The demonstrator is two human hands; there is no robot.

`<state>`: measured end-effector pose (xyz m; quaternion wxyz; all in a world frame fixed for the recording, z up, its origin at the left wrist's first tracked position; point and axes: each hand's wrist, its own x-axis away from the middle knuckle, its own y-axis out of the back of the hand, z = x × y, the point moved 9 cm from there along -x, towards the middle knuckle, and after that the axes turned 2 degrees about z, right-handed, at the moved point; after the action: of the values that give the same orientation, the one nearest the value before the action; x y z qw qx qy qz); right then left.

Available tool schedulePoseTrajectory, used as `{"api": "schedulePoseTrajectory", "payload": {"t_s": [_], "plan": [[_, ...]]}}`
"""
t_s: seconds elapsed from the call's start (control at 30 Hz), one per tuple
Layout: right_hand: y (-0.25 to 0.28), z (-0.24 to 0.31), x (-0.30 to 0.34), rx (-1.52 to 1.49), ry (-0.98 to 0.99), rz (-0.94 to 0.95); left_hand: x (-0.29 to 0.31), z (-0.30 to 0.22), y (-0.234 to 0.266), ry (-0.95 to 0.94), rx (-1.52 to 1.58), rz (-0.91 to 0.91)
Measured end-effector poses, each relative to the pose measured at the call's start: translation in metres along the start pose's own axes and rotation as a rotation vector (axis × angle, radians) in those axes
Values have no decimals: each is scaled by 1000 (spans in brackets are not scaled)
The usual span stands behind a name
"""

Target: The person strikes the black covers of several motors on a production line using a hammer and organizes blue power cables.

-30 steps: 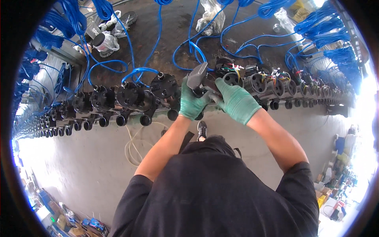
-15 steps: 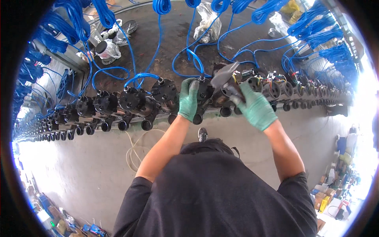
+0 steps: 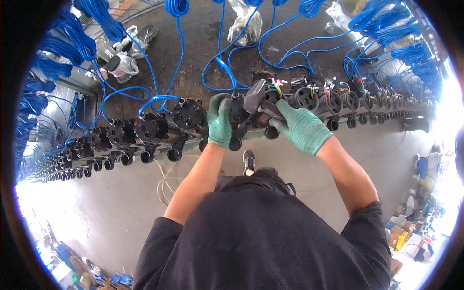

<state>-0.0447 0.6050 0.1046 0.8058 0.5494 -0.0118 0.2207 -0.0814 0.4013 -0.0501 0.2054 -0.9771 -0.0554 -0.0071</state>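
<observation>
In a green glove, my left hand is closed round the left side of a black round housing that has a capped top. A blue cable runs up from the back of this housing. My right hand, also gloved in green, grips a hammer by its dark handle. The hammer head is just above the right edge of the housing; whether it touches cannot be told. Left of my left hand stands another capped housing with its own blue cable.
To the right, several open-ended housings show coloured wires. Blue cable coils hang along the far side. Plastic bags lie on the dark bench surface. A pale hose lies on the grey floor.
The hammer head has moved left, closer to the housing, and its tilt has changed. My left hand stays on the same housing. The whole view has shifted slightly.
</observation>
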Motion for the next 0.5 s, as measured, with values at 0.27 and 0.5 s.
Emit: {"api": "schedulePoseTrajectory", "payload": {"t_s": [0.27,0.5], "plan": [[42,-103,75,-346,-177,-596,7,-9,-19,88,190,34],[81,-327,175,-190,-616,-963,5,-14,-17,87,-22,18]]}}
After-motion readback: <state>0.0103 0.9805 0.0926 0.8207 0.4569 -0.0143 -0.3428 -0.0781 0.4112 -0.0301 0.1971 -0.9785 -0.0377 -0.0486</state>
